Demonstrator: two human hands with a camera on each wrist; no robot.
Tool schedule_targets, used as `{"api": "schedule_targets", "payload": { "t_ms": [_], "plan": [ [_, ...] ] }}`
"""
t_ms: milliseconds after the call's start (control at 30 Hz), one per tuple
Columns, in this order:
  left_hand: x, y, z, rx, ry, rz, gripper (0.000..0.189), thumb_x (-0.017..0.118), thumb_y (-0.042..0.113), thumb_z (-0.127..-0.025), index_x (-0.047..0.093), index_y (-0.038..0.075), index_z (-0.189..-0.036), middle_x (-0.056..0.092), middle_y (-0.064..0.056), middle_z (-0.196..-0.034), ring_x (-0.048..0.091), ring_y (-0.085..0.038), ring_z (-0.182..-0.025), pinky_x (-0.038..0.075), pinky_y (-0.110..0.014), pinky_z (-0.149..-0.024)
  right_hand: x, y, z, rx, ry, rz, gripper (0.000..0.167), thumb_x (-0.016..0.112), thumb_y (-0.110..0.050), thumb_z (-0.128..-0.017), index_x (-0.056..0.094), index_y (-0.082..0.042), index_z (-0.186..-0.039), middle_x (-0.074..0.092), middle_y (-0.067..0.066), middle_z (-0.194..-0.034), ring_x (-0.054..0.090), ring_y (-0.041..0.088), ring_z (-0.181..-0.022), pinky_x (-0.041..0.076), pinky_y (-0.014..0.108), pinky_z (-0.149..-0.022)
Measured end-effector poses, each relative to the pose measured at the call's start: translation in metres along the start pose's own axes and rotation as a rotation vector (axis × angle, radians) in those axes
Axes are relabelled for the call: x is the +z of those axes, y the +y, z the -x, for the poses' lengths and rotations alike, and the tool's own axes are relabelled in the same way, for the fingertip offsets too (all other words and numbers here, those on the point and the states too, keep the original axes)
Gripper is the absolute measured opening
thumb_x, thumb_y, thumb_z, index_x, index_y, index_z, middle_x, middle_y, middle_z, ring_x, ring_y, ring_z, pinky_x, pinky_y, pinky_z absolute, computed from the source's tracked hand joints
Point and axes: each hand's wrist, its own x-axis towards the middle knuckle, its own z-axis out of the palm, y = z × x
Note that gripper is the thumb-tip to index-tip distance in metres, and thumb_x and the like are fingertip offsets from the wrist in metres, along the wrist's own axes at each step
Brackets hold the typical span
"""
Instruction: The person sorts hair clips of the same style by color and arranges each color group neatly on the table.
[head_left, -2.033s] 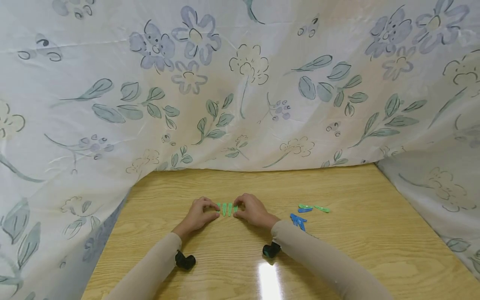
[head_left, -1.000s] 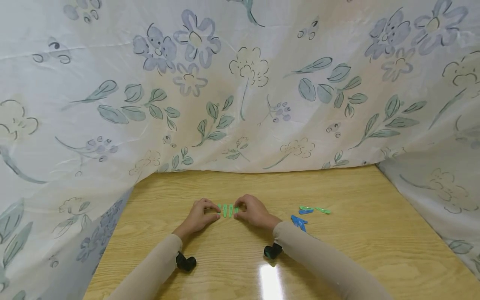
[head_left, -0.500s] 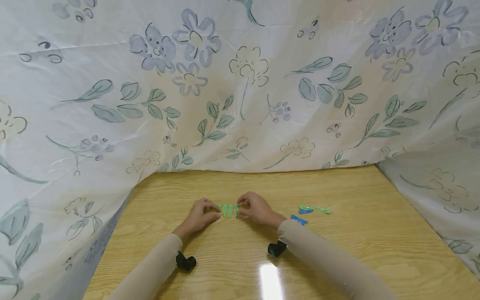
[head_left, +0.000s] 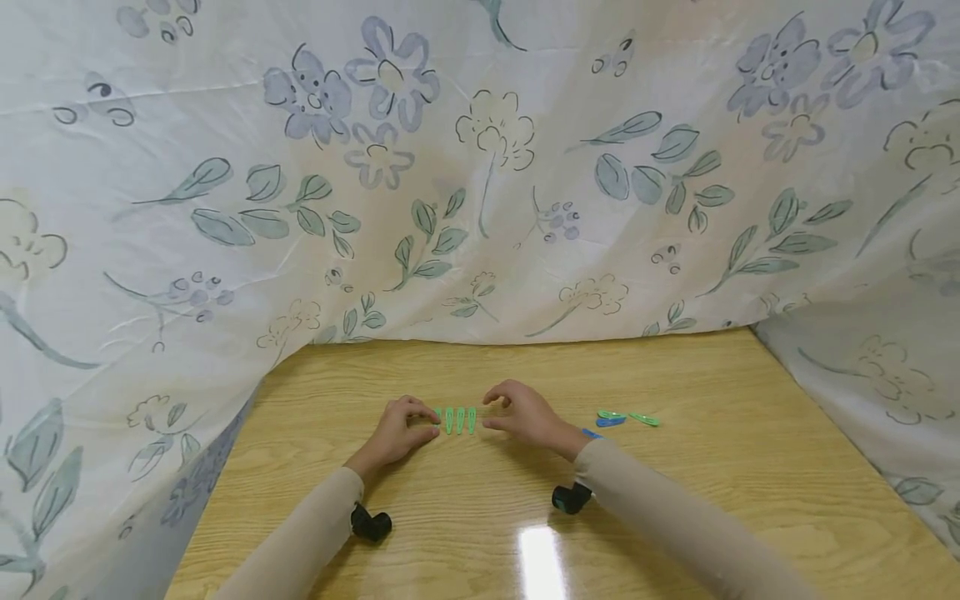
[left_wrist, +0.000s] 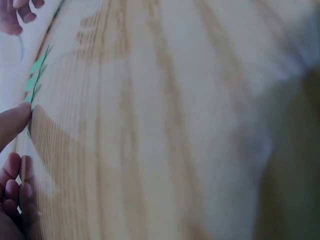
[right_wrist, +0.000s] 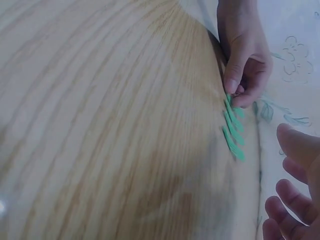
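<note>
Green snap hair clips stand side by side in a short row on the wooden table. Three show plainly in the head view: the left one (head_left: 449,420), the middle one (head_left: 461,421) and the right one (head_left: 472,420). At the row's left end my left hand (head_left: 399,432) pinches another green hair clip (head_left: 437,414), mostly covered by the fingertips. Its thumb (left_wrist: 14,122) touches green in the left wrist view. Just right of the row is my right hand (head_left: 525,418), fingers and thumb spread apart, holding nothing; the right wrist view shows its fingers (right_wrist: 287,200) away from the clips.
Further right lie two loose green hair clips (head_left: 644,419) and a blue hair clip (head_left: 611,422). More blue (head_left: 592,433) peeks out behind my right forearm. A floral cloth (head_left: 480,208) hangs along the table's back and sides. Light glares off the wooden table (head_left: 450,517) near the front.
My right hand has let go of the right-end green hair clip and moved right, its fingers spreading. Its forearm now covers most of the blue pile. My left hand has stayed in place.
</note>
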Motion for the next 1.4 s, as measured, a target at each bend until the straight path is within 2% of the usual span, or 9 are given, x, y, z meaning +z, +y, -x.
{"api": "schedule_targets", "payload": {
  "t_ms": [200,400,567,833,1067,1233,1400],
  "plan": [
    [0.000,-0.001,0.001,-0.001,-0.001,-0.008,0.008,0.080,0.019,-0.088,0.079,0.022,-0.095,0.063,-0.004,-0.115,0.045,-0.028,-0.117,0.038,-0.049,-0.099,-0.011,0.002,0.009,-0.003,-0.006,-0.001,0.031,0.078,-0.021,-0.090,0.071,-0.007,-0.117,0.066,0.009,-0.125,0.061,0.030,-0.107,0.052,0.039,-0.085],
    [0.001,-0.002,0.001,-0.007,-0.006,-0.001,0.009,0.080,0.020,-0.088,0.078,0.023,-0.095,0.062,-0.004,-0.115,0.044,-0.028,-0.117,0.038,-0.049,-0.099,-0.024,0.009,0.022,-0.044,-0.006,0.015,0.032,0.077,-0.022,-0.091,0.070,-0.006,-0.118,0.067,0.009,-0.123,0.062,0.032,-0.106,0.052,0.043,-0.086],
    [0.001,-0.003,0.001,-0.003,-0.001,0.003,0.009,0.081,0.020,-0.087,0.078,0.023,-0.095,0.062,-0.003,-0.114,0.044,-0.028,-0.117,0.038,-0.048,-0.098,-0.033,0.019,0.032,-0.057,-0.019,0.036,0.032,0.075,-0.022,-0.093,0.069,-0.008,-0.121,0.067,0.008,-0.124,0.062,0.031,-0.108,0.053,0.046,-0.087],
    [0.002,-0.003,0.001,0.002,0.004,0.004,0.009,0.081,0.020,-0.087,0.079,0.020,-0.096,0.062,-0.005,-0.115,0.044,-0.028,-0.116,0.037,-0.048,-0.098,-0.048,0.037,0.048,-0.080,-0.029,0.054,0.034,0.074,-0.021,-0.094,0.068,-0.007,-0.123,0.067,0.010,-0.126,0.061,0.031,-0.109,0.053,0.044,-0.086],
    [0.002,-0.002,0.002,0.005,0.001,0.004,0.009,0.080,0.020,-0.088,0.079,0.019,-0.097,0.062,-0.006,-0.116,0.043,-0.030,-0.118,0.037,-0.051,-0.099,-0.065,0.046,0.061,-0.080,0.003,0.045,0.034,0.072,-0.019,-0.094,0.067,-0.005,-0.125,0.067,0.011,-0.125,0.061,0.035,-0.109,0.052,0.043,-0.087],
    [0.002,-0.002,0.001,0.002,0.001,-0.011,0.009,0.080,0.020,-0.088,0.079,0.021,-0.097,0.062,-0.006,-0.117,0.044,-0.029,-0.117,0.038,-0.049,-0.098,-0.077,0.056,0.070,-0.080,0.044,0.041,0.035,0.073,-0.020,-0.094,0.066,-0.005,-0.126,0.068,0.011,-0.125,0.061,0.035,-0.107,0.051,0.036,-0.084],
    [0.001,-0.002,0.000,0.007,-0.003,-0.012,0.009,0.080,0.021,-0.088,0.079,0.021,-0.097,0.062,-0.005,-0.116,0.044,-0.028,-0.116,0.037,-0.049,-0.099,-0.086,0.066,0.077,-0.068,0.066,0.027,0.034,0.073,-0.015,-0.094,0.066,-0.004,-0.125,0.068,0.011,-0.123,0.060,0.036,-0.105,0.052,0.040,-0.083]
  ]
}}
